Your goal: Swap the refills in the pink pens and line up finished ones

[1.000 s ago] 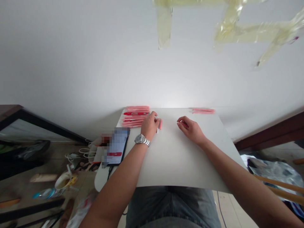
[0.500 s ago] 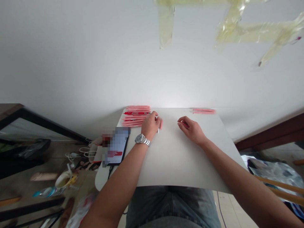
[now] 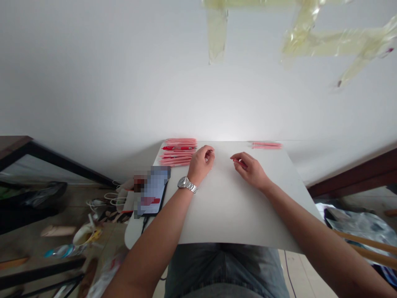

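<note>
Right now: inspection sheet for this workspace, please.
Surface: white table, against the wall.
Job's things: large bunch of pens, pink and red, far left; small pink bunch far right.
Clutter: phone at the table's left edge; cup and bottle on the floor.
Left hand: by the large bunch, fingers curled; any hold unclear.
Right hand: holds a slim red object.
Cables: black cable by the phone; white cables left of the table.
Surroundings: yellowish tape on the wall; plastic bag at right.

We count one table (image 3: 229, 219); on it, one touchscreen (image 3: 154, 190) at nine o'clock, two pink pen groups (image 3: 178, 153) (image 3: 267, 145) at eleven and one; two hands (image 3: 201, 164) (image 3: 250, 169); one wristwatch (image 3: 183, 183).
</note>
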`<state>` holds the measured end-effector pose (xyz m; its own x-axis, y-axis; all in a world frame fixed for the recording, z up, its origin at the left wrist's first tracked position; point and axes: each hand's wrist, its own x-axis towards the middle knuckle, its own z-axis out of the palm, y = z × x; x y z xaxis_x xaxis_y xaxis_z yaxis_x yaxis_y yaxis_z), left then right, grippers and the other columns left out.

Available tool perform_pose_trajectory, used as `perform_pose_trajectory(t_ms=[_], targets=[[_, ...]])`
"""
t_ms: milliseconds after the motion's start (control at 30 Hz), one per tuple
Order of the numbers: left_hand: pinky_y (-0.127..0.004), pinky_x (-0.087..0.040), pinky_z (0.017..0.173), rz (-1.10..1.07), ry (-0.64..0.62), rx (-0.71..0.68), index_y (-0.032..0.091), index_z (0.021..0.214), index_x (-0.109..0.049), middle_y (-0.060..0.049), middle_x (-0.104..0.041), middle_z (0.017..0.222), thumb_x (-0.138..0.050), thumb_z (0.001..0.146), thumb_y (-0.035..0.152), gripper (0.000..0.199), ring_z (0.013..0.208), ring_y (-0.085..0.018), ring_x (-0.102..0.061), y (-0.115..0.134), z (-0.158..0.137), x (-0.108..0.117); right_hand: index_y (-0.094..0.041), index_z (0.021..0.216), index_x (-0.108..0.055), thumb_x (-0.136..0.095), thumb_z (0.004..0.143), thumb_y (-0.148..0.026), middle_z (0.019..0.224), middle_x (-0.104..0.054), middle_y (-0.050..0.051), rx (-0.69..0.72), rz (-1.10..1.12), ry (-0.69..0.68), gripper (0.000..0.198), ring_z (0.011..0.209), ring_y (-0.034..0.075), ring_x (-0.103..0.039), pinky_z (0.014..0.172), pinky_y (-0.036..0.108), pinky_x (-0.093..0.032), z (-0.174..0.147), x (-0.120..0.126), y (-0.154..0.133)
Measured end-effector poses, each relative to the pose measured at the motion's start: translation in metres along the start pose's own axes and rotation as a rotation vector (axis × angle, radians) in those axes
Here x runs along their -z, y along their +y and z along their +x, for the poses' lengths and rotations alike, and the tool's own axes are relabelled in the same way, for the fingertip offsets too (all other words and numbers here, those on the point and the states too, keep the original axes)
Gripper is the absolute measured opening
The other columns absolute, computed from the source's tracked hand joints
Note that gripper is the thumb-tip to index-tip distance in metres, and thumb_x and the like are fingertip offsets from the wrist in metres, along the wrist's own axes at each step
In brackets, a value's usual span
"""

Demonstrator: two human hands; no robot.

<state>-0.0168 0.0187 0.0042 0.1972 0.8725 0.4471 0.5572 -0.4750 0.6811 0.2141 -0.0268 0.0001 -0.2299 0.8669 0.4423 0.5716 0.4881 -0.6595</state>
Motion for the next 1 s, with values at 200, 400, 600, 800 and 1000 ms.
perform_pose_trajectory(t_ms=[200,400,600,800,1000], targets=[[-0.027,-0.048,0.073,-0.063,-0.022,-0.064,0.022,0.106,-0.064,-0.002,-0.069,0.088,-0.055,0.099,0.027,0.013,0.075,-0.014,-0.06,0.004,-0.003,-0.003,-0.026,0.129,-0.06,-0.053,0.099,-0.033,0.104,-0.069,0.007,-0.026,0.025,0.005,0.032,0.085,0.018,-0.068,0.077,0.031,-0.057,0.0,-0.004,0.002],[-0.028,-0.051,0.078,-0.085,-0.107,-0.134,0.021,0.107,-0.065,-0.003,-0.068,0.097,-0.057,0.099,0.027,0.012,0.084,-0.014,-0.062,0.013,-0.006,-0.002,-0.028,0.12,-0.054,-0.062,0.096,-0.043,0.103,-0.074,0.005,-0.104,0.116,-0.017,0.029,0.092,0.02,-0.074,0.082,0.035,-0.061,-0.002,-0.008,0.006],[-0.029,-0.056,0.084,-0.107,-0.221,-0.181,0.022,0.109,-0.067,-0.005,-0.068,0.102,-0.062,0.097,0.029,0.014,0.094,-0.016,-0.066,0.018,-0.007,-0.005,-0.027,0.111,-0.053,-0.062,0.094,-0.042,0.103,-0.073,0.005,-0.102,0.111,-0.019,0.024,0.092,0.02,-0.073,0.083,0.038,-0.062,-0.002,-0.007,0.005],[-0.03,-0.056,0.087,-0.116,-0.244,-0.227,0.022,0.104,-0.069,-0.005,-0.068,0.101,-0.059,0.1,0.032,0.015,0.092,-0.015,-0.066,0.019,-0.007,-0.006,-0.027,0.109,-0.054,-0.062,0.094,-0.04,0.102,-0.074,0.004,-0.091,0.108,-0.034,0.021,0.092,0.02,-0.073,0.084,0.037,-0.061,-0.002,-0.007,0.005],[-0.03,-0.056,0.088,-0.097,-0.235,-0.222,0.022,0.104,-0.068,-0.005,-0.069,0.102,-0.058,0.1,0.024,0.011,0.093,-0.015,-0.067,0.018,-0.006,-0.005,-0.026,0.117,-0.056,-0.064,0.092,-0.04,0.107,-0.074,0.006,-0.069,0.075,-0.026,0.029,0.092,0.02,-0.072,0.082,0.036,-0.06,-0.002,-0.007,0.008]])
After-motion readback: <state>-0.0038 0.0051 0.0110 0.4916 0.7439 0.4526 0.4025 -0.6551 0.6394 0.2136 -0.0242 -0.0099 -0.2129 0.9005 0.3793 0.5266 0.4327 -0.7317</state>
